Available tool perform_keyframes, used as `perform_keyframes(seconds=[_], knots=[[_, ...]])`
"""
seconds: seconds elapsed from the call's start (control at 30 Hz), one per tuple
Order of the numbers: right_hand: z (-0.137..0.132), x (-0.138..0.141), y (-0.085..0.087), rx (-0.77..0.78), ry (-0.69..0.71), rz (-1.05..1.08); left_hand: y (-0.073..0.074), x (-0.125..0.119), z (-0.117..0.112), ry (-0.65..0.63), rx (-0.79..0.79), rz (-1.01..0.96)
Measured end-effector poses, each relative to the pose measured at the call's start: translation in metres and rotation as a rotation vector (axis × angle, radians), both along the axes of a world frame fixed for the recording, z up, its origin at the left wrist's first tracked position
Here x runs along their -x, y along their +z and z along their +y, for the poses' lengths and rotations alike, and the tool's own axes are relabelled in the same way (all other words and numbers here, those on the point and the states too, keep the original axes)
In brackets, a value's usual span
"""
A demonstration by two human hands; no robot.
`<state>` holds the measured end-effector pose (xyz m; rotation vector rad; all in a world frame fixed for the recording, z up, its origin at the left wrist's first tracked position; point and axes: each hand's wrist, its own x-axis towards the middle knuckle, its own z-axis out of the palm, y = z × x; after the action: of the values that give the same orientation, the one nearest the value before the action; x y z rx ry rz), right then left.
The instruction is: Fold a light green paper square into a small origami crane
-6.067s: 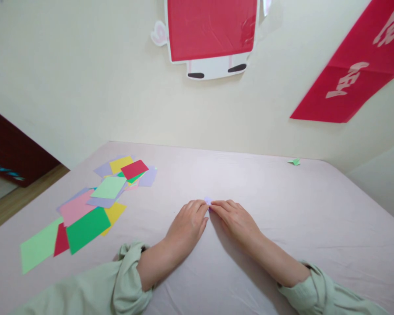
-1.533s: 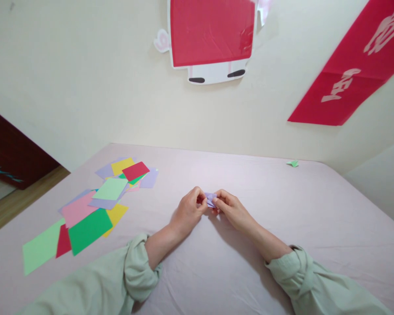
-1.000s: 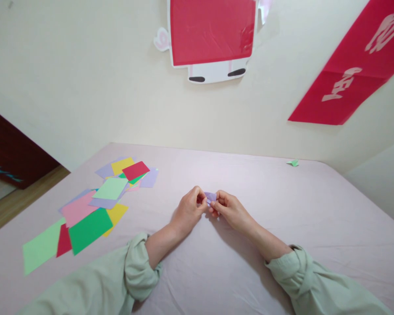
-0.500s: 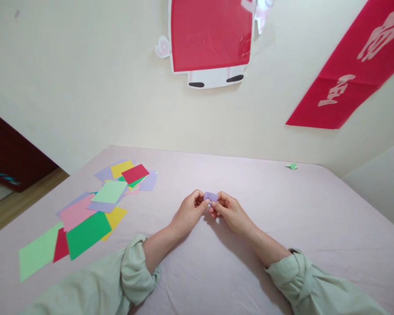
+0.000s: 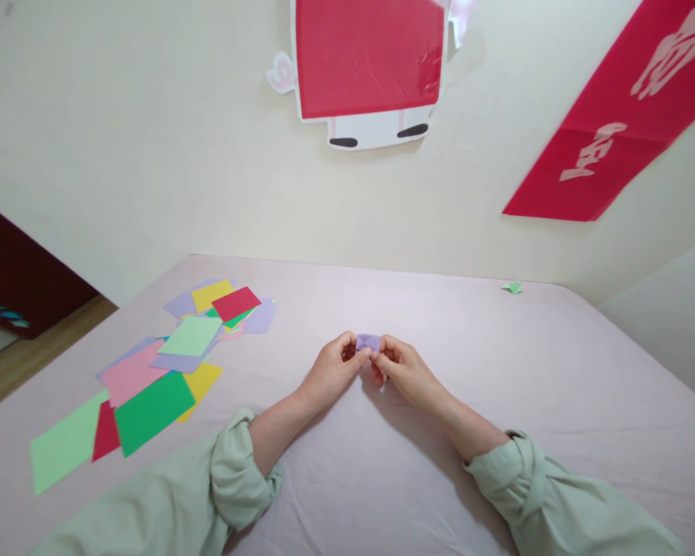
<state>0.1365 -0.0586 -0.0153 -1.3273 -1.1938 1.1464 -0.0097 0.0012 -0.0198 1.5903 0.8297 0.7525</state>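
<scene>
A small folded piece of purple paper [image 5: 369, 342] is held up between both hands, near the middle of the table. My left hand [image 5: 334, 367] pinches its left side between thumb and fingers. On the right side, my right hand [image 5: 406, 371] grips it the same way, with the lower fingers curled beneath. Both thumbs meet at the paper's lower edge and cover part of it. Creases show on its face, but the finer folds are too small to make out.
Loose colored paper sheets [image 5: 154, 413] lie overlapping on the left of the pale pink cloth-covered table [image 5: 347, 471]. A small folded green paper piece [image 5: 513, 287] sits near the far right edge. Behind the table rises a wall [image 5: 208, 170] bearing a red banner [image 5: 579, 162].
The view has shifted slightly. Both hands keep their pinch on the purple paper, whose face now looks a little more tilted toward me.
</scene>
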Motion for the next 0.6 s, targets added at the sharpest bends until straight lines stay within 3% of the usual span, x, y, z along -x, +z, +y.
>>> perform_keyframes(seconds=[0.33,0.6], knots=[[-0.0018,0.0009,0.0019,0.043,0.073,0.086,-0.0048,0.0002,0.0033,0.064,0.093,-0.061],[-0.0007,0.0034,0.0024,-0.009,0.030,-0.007,-0.0042,-0.0007,0.0004,0.041,0.053,-0.048]])
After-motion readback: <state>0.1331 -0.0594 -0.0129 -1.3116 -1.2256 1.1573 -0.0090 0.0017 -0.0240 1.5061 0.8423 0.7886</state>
